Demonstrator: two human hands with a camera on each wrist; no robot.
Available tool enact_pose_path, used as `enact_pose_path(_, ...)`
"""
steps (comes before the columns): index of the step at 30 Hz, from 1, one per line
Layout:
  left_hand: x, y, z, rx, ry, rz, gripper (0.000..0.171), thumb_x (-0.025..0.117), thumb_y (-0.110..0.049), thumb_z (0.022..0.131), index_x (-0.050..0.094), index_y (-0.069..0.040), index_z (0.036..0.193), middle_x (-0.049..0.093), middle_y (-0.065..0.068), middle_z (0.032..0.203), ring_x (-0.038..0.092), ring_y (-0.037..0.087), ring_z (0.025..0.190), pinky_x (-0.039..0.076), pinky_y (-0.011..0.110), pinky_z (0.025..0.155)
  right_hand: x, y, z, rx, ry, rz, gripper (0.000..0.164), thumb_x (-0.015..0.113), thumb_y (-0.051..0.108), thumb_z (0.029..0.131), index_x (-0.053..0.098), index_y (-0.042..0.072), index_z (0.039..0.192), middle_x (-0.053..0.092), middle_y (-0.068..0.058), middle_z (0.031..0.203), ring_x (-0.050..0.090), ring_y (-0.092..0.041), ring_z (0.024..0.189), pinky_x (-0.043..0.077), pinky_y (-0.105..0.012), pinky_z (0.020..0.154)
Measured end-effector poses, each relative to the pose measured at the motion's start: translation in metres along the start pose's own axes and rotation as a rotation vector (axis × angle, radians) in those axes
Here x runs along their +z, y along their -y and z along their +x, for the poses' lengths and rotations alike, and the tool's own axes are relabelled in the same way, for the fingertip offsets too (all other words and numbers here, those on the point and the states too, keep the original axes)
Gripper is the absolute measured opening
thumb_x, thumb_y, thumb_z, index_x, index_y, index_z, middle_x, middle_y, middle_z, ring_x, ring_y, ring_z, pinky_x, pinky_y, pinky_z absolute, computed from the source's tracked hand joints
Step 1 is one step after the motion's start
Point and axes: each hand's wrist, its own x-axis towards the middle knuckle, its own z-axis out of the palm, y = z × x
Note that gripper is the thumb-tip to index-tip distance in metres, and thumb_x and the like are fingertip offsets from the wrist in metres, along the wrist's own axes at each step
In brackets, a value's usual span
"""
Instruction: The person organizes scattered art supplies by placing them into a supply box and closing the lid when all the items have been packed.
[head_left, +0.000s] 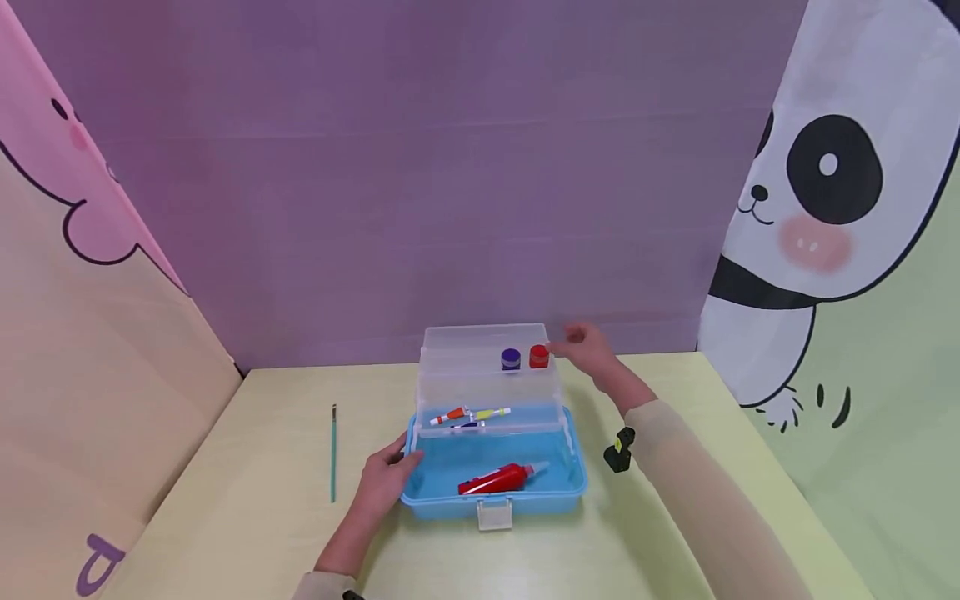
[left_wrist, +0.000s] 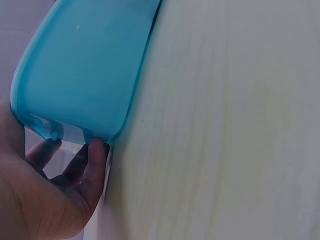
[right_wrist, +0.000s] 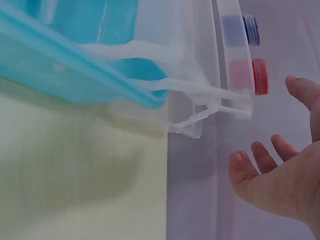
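Observation:
A blue storage box [head_left: 525,505] stands on the table with its clear trays [head_left: 465,383] raised. My left hand [head_left: 386,479] grips the box's left side, thumb over the rim and fingers against the outer wall. A red-lidded jar [head_left: 538,357] and a purple-lidded jar [head_left: 511,359] sit in the upper tray. My right hand [head_left: 588,350] is beside the red-lidded jar; in the right wrist view its thumb and fingers are spread, apart from the jar. In the lower tray lie small orange [head_left: 450,415], yellow [head_left: 491,413] and purple tubes. A red squeeze bottle [head_left: 498,479] lies in the box.
A thin teal paintbrush [head_left: 333,454] lies on the pale table [head_left: 277,500] left of the box. The white latch [head_left: 495,514] hangs at the box's front. A purple backdrop [head_left: 480,208] rises behind the table, with printed side panels.

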Motion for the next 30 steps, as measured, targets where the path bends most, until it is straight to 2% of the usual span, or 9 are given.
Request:
enact_pose_path(8,-0.005,-0.001,0.0,0.01,0.003,0.004,0.061,0.06,-0.03,0.097,0.037,-0.009,0.149,0.046,0.027,0.14,0.047,0.047,0.123,0.05,0.051,0.089,-0.001,-0.03,-0.011,0.071,0.0,0.036,0.073,0.069,0.031,0.091,0.032,-0.001,0.145,0.039,-0.022,0.143,0.042,-0.039,0.129,0.039,-0.052,0.103)
enact_pose_path(16,-0.006,-0.001,0.003,0.041,0.039,-0.024,0.06,0.057,-0.027,0.098,0.034,-0.007,0.15,0.039,0.024,0.147,0.037,0.048,0.131,0.044,0.055,0.095,0.0,-0.056,-0.036,0.022,0.018,-0.095,0.07,0.072,0.036,0.088,0.04,0.004,0.141,0.045,-0.019,0.14,0.045,-0.038,0.126,0.045,-0.051,0.097)
enact_pose_path(22,-0.007,0.001,0.005,0.046,0.053,-0.041,0.06,0.057,-0.027,0.099,0.034,-0.007,0.15,0.038,0.024,0.148,0.035,0.048,0.133,0.042,0.055,0.097,0.003,-0.07,-0.059,-0.014,0.098,-0.122,0.072,0.074,0.035,0.086,0.041,0.002,0.141,0.049,-0.021,0.137,0.05,-0.039,0.121,0.051,-0.048,0.09)
enact_pose_path(27,-0.005,0.003,0.003,0.031,0.064,-0.024,0.06,0.057,-0.029,0.099,0.034,-0.008,0.15,0.038,0.024,0.148,0.035,0.048,0.133,0.043,0.055,0.096,0.009,-0.08,-0.079,0.007,0.207,-0.101,0.08,0.078,0.034,0.083,0.037,0.008,0.146,0.048,-0.02,0.137,0.055,-0.038,0.115,0.055,-0.045,0.082)
enact_pose_path(30,-0.004,0.003,0.003,0.045,0.071,-0.033,0.061,0.057,-0.029,0.098,0.033,-0.007,0.15,0.038,0.023,0.148,0.036,0.047,0.133,0.044,0.054,0.095,0.012,-0.082,-0.09,-0.007,0.259,-0.076,0.08,0.077,0.029,0.084,0.034,0.011,0.148,0.047,-0.02,0.134,0.057,-0.038,0.111,0.056,-0.045,0.079)
